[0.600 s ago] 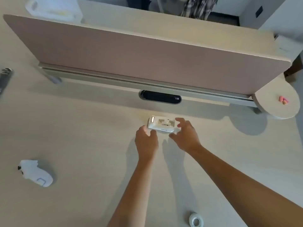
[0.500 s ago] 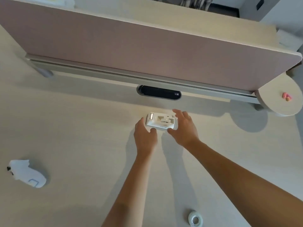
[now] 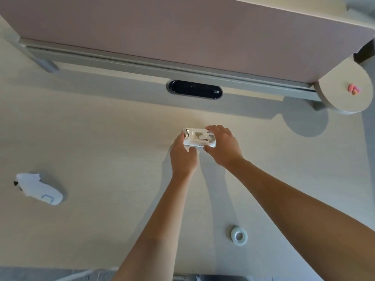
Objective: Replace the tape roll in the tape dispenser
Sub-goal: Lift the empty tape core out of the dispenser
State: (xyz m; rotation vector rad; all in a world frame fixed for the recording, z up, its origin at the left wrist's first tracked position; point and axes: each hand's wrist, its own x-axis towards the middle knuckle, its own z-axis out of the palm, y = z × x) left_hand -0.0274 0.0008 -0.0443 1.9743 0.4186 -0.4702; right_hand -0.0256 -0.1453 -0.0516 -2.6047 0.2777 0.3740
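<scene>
A small white tape dispenser (image 3: 197, 138) lies on the pale desk in the middle of the view, its open top facing up. My left hand (image 3: 183, 157) grips its left end with thumb and fingers. My right hand (image 3: 223, 148) wraps around its right end, fingers over the far side and thumb on the near side. A clear tape roll (image 3: 239, 235) lies flat on the desk near the front edge, to the right of my forearms and apart from both hands.
A pink divider panel (image 3: 182, 31) stands along the back of the desk, with a black oval cable port (image 3: 194, 90) below it. A white controller (image 3: 38, 189) lies at the left. A round side shelf (image 3: 345, 94) at the right holds a small pink object (image 3: 353, 90).
Both hands have closed in on the dispenser: the left now grips its left end and the right now holds its right end. The view has tilted down slightly.
</scene>
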